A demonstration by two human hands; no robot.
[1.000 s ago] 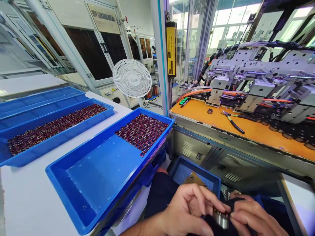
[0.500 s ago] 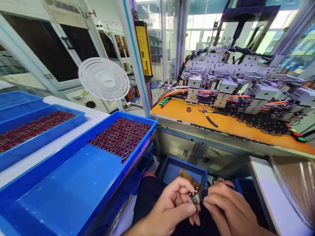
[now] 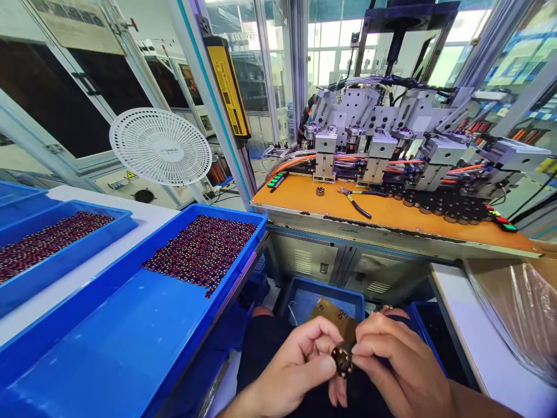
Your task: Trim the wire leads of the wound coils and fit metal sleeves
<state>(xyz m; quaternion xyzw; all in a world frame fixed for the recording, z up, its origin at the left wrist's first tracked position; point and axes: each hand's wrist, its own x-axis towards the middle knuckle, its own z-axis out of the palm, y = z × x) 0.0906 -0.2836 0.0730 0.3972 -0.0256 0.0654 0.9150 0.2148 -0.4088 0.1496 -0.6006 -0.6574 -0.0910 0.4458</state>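
Observation:
Over my lap, my left hand is closed, its thumb and fingers pinching a small round motor stator with copper windings. The stator's round open face is turned toward me. At its right edge, the thumb and forefinger of my right hand are pressed together; whatever is between those fingertips is too small to make out. Below and beyond the hands, a blue bin holds a piece of brown cardboard with several similar small parts on it.
On the left stands a large blue tray partly filled with rows of small red-and-dark parts. Ahead, an orange bench carries pliers, a single stator, several dark round parts and a clamping machine. A white fan stands behind.
The stator has been turned in my left hand, so its round face shows rather than its metal side. My right fingers stay at its right edge. The view has shifted slightly right.

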